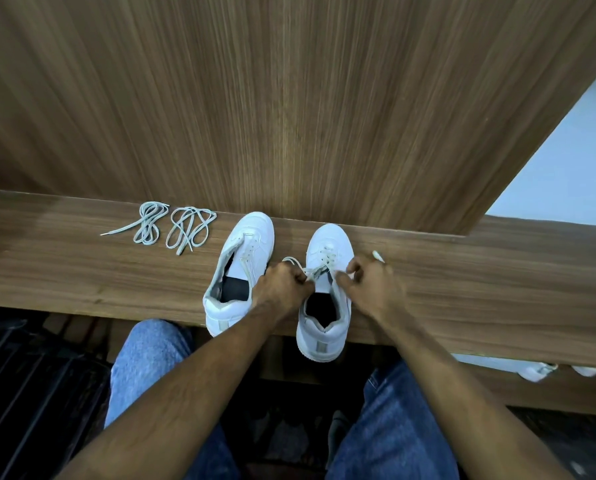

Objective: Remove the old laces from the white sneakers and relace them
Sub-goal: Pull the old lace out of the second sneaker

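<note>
Nearest the viewer, two knees in blue jeans (144, 368) sit below the front edge of a wooden surface (81, 271), over which the heels of two white sneakers (324, 327) project slightly. The left hand (282, 285) and the right hand (372, 285), one at each side of the right sneaker, each pinch a strand of its lace (319, 271) with curled fingers, while the left sneaker (241, 268) stands just beside, unlaced. Farther left lie two loose coiled laces (171, 226) with bare wood around them, and behind everything a wood-grain wall panel (289, 98) rises from the surface's back edge.
</note>
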Demonstrator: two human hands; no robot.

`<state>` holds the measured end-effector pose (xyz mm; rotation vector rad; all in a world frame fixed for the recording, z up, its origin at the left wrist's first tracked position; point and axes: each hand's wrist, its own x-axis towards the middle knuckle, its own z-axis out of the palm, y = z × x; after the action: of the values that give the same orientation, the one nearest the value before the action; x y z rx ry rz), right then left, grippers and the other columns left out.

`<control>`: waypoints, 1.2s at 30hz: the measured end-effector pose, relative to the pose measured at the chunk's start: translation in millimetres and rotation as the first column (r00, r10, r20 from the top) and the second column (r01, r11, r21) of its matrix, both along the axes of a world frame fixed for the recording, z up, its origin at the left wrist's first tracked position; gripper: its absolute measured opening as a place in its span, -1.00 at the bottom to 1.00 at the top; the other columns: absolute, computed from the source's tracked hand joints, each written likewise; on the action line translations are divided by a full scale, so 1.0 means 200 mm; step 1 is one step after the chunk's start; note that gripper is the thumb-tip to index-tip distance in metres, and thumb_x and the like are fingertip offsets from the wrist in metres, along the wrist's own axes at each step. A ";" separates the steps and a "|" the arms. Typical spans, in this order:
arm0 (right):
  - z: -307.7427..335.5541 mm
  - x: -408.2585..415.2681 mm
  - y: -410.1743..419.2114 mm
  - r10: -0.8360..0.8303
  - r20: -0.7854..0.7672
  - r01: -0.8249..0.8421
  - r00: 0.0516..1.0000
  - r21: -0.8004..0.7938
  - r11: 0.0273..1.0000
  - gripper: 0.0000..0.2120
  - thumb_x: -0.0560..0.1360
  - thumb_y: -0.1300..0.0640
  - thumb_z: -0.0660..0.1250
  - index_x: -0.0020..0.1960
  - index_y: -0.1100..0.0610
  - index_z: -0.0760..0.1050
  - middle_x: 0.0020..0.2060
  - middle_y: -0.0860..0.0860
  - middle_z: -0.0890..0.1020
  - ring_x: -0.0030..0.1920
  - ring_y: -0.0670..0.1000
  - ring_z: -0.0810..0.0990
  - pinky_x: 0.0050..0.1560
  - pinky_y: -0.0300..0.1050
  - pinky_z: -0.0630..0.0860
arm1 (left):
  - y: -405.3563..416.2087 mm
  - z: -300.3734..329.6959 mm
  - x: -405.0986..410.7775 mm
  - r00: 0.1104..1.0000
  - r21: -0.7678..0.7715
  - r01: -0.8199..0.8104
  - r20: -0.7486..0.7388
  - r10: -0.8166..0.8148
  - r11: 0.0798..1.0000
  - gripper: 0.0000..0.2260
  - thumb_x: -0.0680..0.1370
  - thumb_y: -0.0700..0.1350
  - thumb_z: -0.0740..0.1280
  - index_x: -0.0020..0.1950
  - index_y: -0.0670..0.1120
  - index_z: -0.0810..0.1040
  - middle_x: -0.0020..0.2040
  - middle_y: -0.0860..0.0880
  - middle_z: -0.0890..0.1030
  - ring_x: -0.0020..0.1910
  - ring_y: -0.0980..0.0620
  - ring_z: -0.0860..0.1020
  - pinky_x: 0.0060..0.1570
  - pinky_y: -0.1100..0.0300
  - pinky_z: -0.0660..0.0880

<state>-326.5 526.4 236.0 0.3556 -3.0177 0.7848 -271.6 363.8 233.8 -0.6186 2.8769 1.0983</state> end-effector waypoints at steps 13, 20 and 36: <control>-0.15 -0.01 -0.02 -0.083 0.529 0.441 0.844 -0.600 0.668 -0.78 0.46 0.16 0.43 -0.35 0.13 0.54 -0.37 0.09 0.61 -0.39 0.02 0.53 -0.39 -0.18 0.48 | -0.03 -0.03 0.01 0.996 0.142 -0.089 0.022 0.087 0.986 -0.95 0.41 -0.03 0.39 -0.20 0.07 0.53 -0.19 0.00 0.59 -0.08 -0.09 0.58 -0.13 0.17 0.44; -0.19 0.01 -0.02 -0.154 0.324 0.301 0.933 -0.473 0.828 -0.77 0.44 -0.06 0.43 -0.31 0.04 0.61 -0.43 -0.01 0.64 -0.37 0.01 0.61 -0.18 -0.01 0.55 | 0.12 -0.02 -0.07 0.981 -0.402 0.130 -0.081 -0.176 0.906 -0.62 0.51 -0.12 0.25 0.34 0.03 0.40 0.27 -0.04 0.42 0.25 -0.11 0.42 0.06 -0.03 0.46; -0.20 0.06 -0.02 -0.213 0.176 0.260 0.961 -0.320 0.911 -0.73 0.46 -0.22 0.34 -0.11 -0.03 0.64 -0.26 -0.02 0.69 -0.16 0.09 0.65 -0.11 0.02 0.58 | 0.04 -0.04 -0.19 0.979 0.335 -0.072 -0.155 0.130 0.940 -0.87 0.41 -0.12 0.28 -0.14 0.10 0.54 -0.06 0.00 0.67 -0.07 -0.02 0.62 0.00 0.04 0.57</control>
<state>-315.0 521.8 195.7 -0.0752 -2.8803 1.3243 -310.5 372.3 226.3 -0.6882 2.7226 1.6797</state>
